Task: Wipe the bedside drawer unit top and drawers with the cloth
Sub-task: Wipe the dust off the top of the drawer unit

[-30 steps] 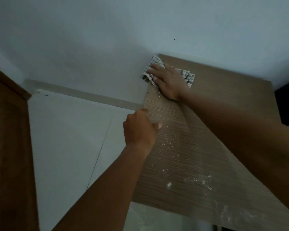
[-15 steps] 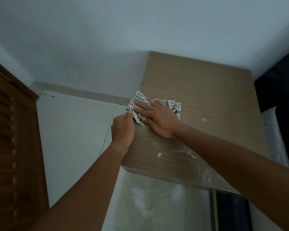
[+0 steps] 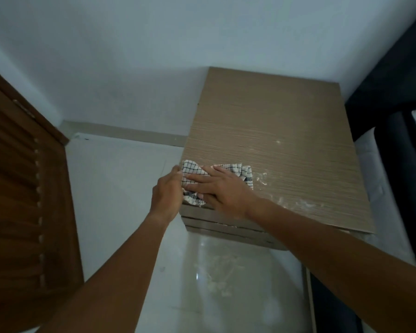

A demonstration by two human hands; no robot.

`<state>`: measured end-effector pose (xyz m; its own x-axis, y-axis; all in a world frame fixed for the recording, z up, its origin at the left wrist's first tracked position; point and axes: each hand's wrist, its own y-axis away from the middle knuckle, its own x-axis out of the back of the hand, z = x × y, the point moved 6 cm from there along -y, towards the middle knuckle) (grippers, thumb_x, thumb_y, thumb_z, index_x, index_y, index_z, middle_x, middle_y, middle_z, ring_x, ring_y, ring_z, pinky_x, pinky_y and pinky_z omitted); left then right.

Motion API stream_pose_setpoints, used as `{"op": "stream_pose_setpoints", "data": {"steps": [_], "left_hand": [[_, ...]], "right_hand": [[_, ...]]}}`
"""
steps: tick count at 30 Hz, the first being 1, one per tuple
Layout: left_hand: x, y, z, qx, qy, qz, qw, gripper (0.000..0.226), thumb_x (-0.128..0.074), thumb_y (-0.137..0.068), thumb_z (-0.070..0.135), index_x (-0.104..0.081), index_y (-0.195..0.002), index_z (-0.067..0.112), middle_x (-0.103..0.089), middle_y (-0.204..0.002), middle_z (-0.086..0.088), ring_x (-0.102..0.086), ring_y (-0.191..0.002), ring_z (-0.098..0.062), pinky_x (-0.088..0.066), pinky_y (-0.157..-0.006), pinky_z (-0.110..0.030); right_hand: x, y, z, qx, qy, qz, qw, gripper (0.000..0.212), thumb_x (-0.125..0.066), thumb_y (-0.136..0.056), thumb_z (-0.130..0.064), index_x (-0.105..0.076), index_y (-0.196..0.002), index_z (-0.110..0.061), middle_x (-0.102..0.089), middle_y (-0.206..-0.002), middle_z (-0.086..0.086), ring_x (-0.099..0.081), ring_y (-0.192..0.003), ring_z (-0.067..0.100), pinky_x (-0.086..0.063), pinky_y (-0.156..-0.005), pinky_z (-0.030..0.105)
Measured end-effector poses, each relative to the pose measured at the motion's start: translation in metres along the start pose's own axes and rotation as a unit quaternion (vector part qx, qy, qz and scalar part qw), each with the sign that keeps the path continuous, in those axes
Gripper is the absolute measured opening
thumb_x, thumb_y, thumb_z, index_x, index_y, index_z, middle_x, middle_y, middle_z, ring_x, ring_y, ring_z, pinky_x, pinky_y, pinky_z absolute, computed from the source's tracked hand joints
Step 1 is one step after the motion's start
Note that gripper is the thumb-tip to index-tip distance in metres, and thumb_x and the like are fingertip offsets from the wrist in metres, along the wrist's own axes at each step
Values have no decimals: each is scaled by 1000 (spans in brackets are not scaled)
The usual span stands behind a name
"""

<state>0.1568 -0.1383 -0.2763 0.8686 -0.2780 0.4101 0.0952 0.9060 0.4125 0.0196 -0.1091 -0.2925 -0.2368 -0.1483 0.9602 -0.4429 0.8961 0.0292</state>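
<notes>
The bedside drawer unit (image 3: 269, 131) has a light wood-grain top and stands against the white wall. White dust specks lie on its near right part. A white cloth with dark checks (image 3: 190, 170) lies at the top's near left corner. My right hand (image 3: 222, 188) presses flat on the cloth, fingers spread toward the left. My left hand (image 3: 166, 195) is cupped at the unit's left edge, touching the cloth's hanging end. Drawer fronts (image 3: 216, 223) show as thin strips below the front edge.
A brown louvred wooden door (image 3: 22, 200) stands at the left. The glossy white tiled floor (image 3: 120, 193) lies between door and unit, with white dust (image 3: 216, 275) fallen in front of the unit. A dark bed frame with white bedding (image 3: 392, 188) is at the right.
My right hand has dragged the cloth from the far left corner down to the near left corner. My left hand followed along the left edge. The camera view pulled back.
</notes>
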Motion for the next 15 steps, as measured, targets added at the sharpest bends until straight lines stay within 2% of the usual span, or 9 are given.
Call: {"op": "stream_pose_setpoints", "data": {"steps": [2,3,5,7,9,10,13,15], "left_hand": [[-4,-3,2,-61,-113,-21,991,27,-35,-96,25,-56,-113,31,-64,-117,-8,-60,-111,-31,-47,-93,-45],[-5,-5,-1,-84,-181,-33,979,31,-36,-97,23,-49,-125,30,-54,-132,-12,-51,-124,-35,-42,-101,-50],[-11,-3,-5,-140,-318,-65,935,50,-38,-99,28,-29,-149,26,-25,-159,-9,-18,-148,-33,-17,-118,-56],[-17,4,-3,-199,-424,-72,881,66,-42,-98,36,-16,-156,22,-11,-165,-4,-1,-152,-28,-3,-120,-56],[-26,8,4,-235,-495,-65,834,80,-52,-91,43,-16,-156,15,-13,-165,-6,-3,-152,-28,-5,-121,-55],[-30,8,7,-237,-513,-64,823,84,-56,-88,46,-19,-155,13,-16,-164,-8,-6,-151,-29,-6,-121,-55],[-35,5,19,-215,-541,-62,811,85,-65,-83,50,-33,-150,10,-27,-160,-10,-22,-147,-28,-12,-120,-52],[-36,2,26,-199,-561,-69,801,75,-70,-81,47,-45,-142,9,-39,-151,-10,-34,-141,-29,-16,-120,-51]], "right_hand": [[-4,11,2,-50,19,23,998,43,-29,-105,-42,-36,-148,-42,-31,-159,-14,-22,-150,23,-18,-122,46],[-6,15,4,-78,33,32,996,44,-27,-105,-45,-34,-149,-43,-29,-160,-14,-24,-150,23,-19,-121,47],[-6,22,6,-145,47,51,987,47,-24,-104,-49,-29,-151,-43,-26,-161,-12,-24,-149,25,-17,-121,49],[-4,31,11,-222,42,75,971,49,-22,-103,-51,-27,-151,-42,-26,-161,-11,-24,-149,25,-17,-122,49],[-2,41,16,-289,35,112,950,49,-22,-103,-50,-31,-151,-40,-30,-160,-7,-26,-148,26,-18,-121,48],[-2,47,17,-315,30,130,940,48,-25,-104,-48,-35,-150,-38,-34,-159,-5,-30,-147,28,-20,-121,48],[-3,65,22,-373,13,174,911,42,-37,-104,-35,-47,-144,-28,-44,-153,1,-40,-140,34,-28,-118,48],[0,84,25,-413,8,205,887,38,-47,-101,-24,-53,-139,-23,-49,-149,3,-49,-133,36,-37,-112,48]]}}
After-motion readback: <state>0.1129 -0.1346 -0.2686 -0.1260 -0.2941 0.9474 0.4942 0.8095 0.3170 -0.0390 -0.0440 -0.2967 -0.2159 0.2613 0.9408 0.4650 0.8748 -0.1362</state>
